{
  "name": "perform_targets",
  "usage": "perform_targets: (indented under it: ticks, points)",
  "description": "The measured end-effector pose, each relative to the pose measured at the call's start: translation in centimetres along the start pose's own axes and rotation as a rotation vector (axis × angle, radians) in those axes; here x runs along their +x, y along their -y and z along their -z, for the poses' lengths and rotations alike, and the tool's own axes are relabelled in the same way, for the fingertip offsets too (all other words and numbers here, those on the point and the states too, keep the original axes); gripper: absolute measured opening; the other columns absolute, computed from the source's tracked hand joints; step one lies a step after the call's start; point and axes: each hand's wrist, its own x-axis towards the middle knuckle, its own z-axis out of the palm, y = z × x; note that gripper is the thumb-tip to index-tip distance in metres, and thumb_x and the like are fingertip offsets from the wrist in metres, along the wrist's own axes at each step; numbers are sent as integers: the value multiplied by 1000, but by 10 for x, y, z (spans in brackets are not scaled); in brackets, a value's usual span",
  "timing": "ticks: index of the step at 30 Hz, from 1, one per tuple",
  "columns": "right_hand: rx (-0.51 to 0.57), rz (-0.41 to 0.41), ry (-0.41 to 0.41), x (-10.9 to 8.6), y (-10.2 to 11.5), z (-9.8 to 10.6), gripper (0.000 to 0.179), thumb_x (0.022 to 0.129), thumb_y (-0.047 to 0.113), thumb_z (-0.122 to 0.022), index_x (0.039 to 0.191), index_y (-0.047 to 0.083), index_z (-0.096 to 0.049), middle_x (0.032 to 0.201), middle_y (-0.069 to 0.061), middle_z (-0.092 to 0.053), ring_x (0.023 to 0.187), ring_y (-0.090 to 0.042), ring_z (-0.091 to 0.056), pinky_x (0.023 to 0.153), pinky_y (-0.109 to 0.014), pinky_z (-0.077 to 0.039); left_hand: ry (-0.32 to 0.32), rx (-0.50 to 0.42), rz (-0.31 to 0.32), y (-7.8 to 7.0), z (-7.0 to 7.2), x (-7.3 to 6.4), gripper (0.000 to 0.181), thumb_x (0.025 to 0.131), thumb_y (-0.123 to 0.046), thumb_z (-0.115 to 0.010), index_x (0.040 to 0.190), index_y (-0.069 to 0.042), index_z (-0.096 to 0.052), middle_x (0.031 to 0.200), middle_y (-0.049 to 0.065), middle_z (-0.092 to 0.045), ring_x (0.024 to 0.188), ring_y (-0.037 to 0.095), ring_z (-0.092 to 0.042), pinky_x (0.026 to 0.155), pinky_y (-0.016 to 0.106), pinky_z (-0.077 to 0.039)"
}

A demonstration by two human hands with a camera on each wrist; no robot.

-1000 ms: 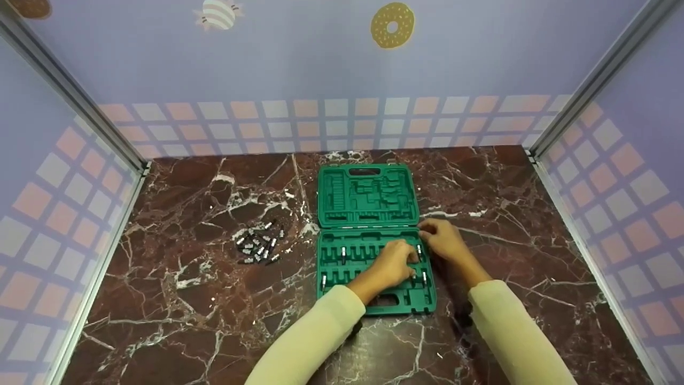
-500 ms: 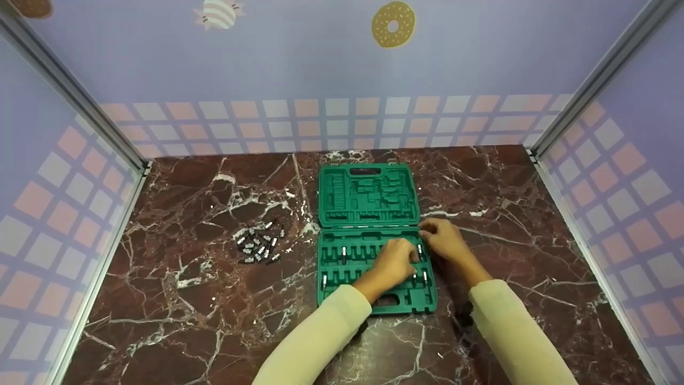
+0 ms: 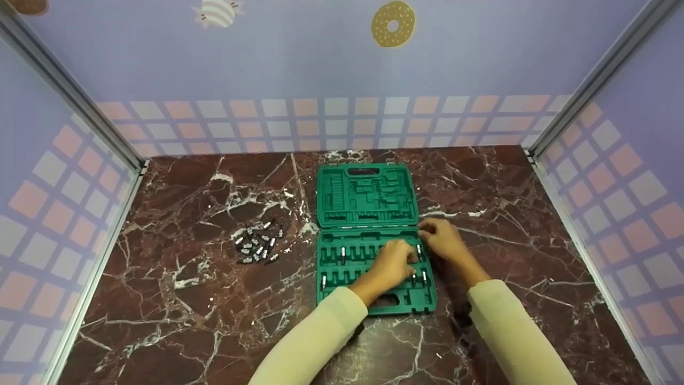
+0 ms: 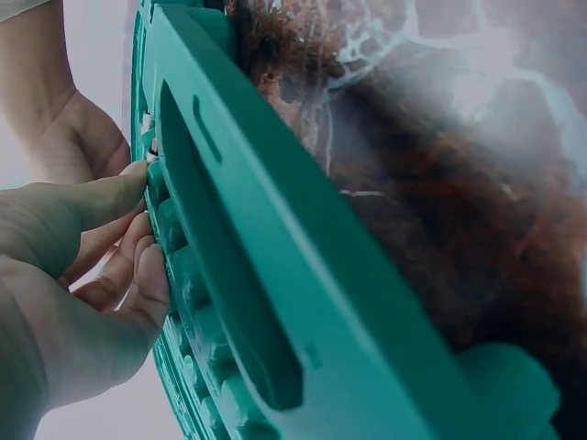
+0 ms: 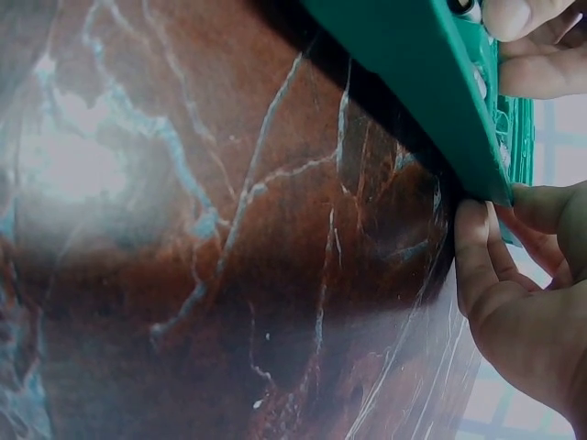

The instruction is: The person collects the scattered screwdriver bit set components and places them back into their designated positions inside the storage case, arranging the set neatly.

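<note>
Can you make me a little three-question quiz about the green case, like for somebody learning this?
1. In the head view, where is the pile of loose bits?
a) right of the green case
b) left of it
c) behind it

2. True or false: the green case is closed.

3. Fill in the missing word: the fingers of the ____ hand grip the case's edge at its right side.

Key:
1. b, left of it.
2. False, it lies open.
3. right; the right hand pinches that edge.
</note>
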Motion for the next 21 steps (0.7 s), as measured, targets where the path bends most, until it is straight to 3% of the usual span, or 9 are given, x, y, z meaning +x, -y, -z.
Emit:
perform_targets:
  ticks: [7, 14, 21]
  points:
    - [12, 2, 29, 0, -1, 2, 20, 100, 8, -64, 116, 1, -73, 114, -22, -72, 91, -30, -64, 79, -45, -52, 44, -55, 3, 6, 5, -3, 13, 87, -15, -84, 99, -11, -81, 101, 2, -73, 96, 17, -69, 78, 25, -58]
    - [2, -2, 29, 0, 0, 0, 20, 101, 9, -64, 117, 1, -73, 115, -21, -72, 93, -31, -65, 80, -46, -52, 49, -103, -33, 10, 9, -8, 16, 88, -15, -83, 102, -8, -80, 100, 6, -71, 94, 19, -67, 79, 27, -56]
    - [1, -21, 23, 0, 2, 1, 20, 100, 9, -64, 116, 1, -73, 116, -21, -73, 98, -33, -65, 85, -49, -53, 50, -119, -28, 12, 19, -14, 22, 89, -20, -83, 107, -8, -79, 101, 4, -67, 94, 18, -64, 81, 27, -55]
